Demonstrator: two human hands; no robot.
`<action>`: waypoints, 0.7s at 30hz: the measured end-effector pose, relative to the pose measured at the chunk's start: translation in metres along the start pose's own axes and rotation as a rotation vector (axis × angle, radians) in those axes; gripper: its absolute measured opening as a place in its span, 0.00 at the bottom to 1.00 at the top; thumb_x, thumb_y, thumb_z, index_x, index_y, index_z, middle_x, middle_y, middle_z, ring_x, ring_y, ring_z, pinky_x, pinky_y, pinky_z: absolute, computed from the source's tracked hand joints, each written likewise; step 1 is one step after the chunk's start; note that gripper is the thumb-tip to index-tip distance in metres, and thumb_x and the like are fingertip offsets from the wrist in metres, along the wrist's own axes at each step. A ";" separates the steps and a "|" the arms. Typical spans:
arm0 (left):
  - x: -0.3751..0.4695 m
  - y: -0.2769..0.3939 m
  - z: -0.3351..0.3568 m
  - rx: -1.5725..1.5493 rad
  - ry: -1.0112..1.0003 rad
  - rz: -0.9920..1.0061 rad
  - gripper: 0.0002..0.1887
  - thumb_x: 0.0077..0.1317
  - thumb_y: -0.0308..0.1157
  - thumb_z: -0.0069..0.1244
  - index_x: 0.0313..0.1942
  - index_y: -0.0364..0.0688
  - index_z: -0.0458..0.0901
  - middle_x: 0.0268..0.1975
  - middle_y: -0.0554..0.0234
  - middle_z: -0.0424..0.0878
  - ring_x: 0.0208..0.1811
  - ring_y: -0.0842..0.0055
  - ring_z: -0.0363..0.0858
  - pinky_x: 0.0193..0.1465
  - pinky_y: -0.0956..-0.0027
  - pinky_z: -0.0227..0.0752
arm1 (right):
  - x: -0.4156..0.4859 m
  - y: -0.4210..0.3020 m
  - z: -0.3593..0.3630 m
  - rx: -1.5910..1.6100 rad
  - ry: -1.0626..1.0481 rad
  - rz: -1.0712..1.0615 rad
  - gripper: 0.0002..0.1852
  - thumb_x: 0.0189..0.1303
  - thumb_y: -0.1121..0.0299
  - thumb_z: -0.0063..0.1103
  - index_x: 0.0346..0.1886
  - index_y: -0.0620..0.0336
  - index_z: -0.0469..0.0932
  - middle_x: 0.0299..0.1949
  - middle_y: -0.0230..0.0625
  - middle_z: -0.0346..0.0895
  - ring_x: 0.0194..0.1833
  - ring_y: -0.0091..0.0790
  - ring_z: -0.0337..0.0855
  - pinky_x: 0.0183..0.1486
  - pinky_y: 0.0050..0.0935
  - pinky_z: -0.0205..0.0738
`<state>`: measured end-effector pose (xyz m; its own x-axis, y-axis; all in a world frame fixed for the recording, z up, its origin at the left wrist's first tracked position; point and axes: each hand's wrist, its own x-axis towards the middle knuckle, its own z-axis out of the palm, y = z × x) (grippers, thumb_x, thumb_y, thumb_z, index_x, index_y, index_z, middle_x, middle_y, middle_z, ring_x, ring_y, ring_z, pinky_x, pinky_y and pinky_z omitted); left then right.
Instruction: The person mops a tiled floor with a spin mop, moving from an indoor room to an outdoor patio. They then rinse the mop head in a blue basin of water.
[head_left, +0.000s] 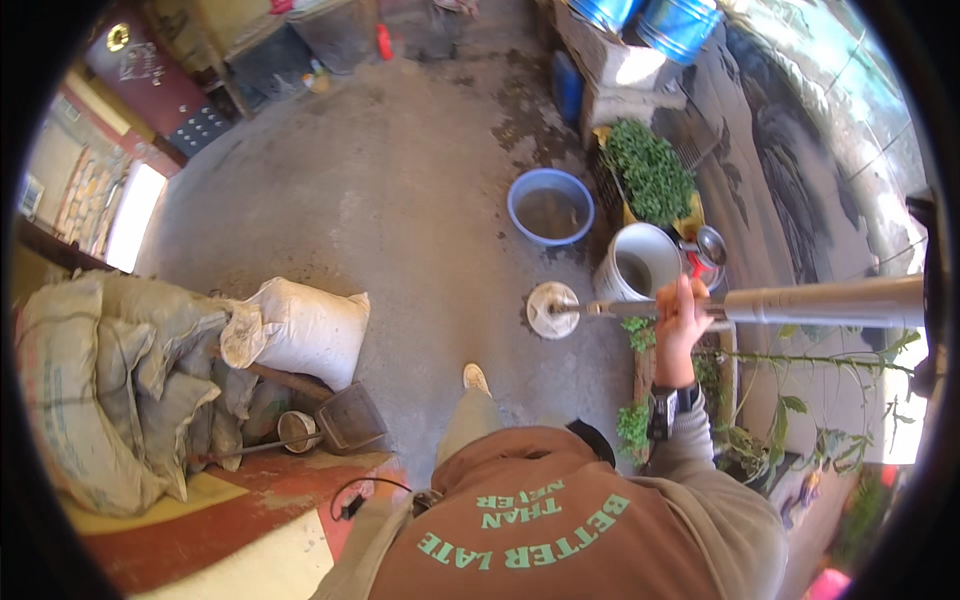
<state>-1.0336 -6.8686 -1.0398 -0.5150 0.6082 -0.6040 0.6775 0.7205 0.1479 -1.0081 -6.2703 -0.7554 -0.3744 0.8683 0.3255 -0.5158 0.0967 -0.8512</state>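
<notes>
My right hand (681, 311) is wrapped around a metal pole (630, 308), with a watch on the wrist. The pole rises from a round whitish base (553, 324) on the concrete floor and widens into a thicker grey tube (817, 301) above my hand. Just beyond the hand stands a white bucket (611, 262) holding murky liquid. Past it, a blue basin (551, 238) contains greyish water. A metal ladle or strainer (711, 245) and something red lie beside the bucket. My left hand is out of view.
Stacked woven sacks (127, 352) fill the left side, with a full white sack (322, 330) among them. A long-handled dustpan or shovel (352, 420) leans there. Green plants (649, 172) and blue metal containers (679, 26) line the right. A maroon door (150, 67) stands far left.
</notes>
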 end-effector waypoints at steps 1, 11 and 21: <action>0.036 -0.026 -0.035 0.043 0.061 0.013 0.10 0.57 0.35 0.50 0.24 0.39 0.80 0.23 0.58 0.80 0.22 0.73 0.78 0.25 0.62 0.71 | 0.018 0.010 0.014 0.045 -0.020 -0.021 0.16 0.61 0.73 0.55 0.19 0.54 0.61 0.12 0.26 0.59 0.13 0.19 0.54 0.17 0.21 0.49; 0.337 -0.076 -0.352 -1.179 0.441 -0.120 0.13 0.63 0.36 0.50 0.24 0.37 0.76 0.21 0.67 0.78 0.23 0.84 0.75 0.26 0.77 0.66 | 0.181 0.160 0.065 -0.045 0.096 -0.159 0.19 0.64 0.68 0.52 0.17 0.54 0.59 0.11 0.27 0.57 0.13 0.20 0.55 0.17 0.21 0.50; 0.549 -0.027 -0.432 -1.032 0.170 -0.239 0.08 0.61 0.32 0.53 0.35 0.36 0.78 0.28 0.65 0.80 0.30 0.81 0.77 0.35 0.75 0.71 | 0.322 0.454 0.040 -0.442 0.227 0.201 0.13 0.65 0.66 0.52 0.26 0.64 0.74 0.25 0.32 0.77 0.29 0.21 0.71 0.39 0.23 0.66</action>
<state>-1.5612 -6.4101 -1.0369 -0.6954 0.3955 -0.6000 -0.1808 0.7117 0.6788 -1.3936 -5.9657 -1.0207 -0.2310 0.9694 0.0827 -0.0589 0.0709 -0.9957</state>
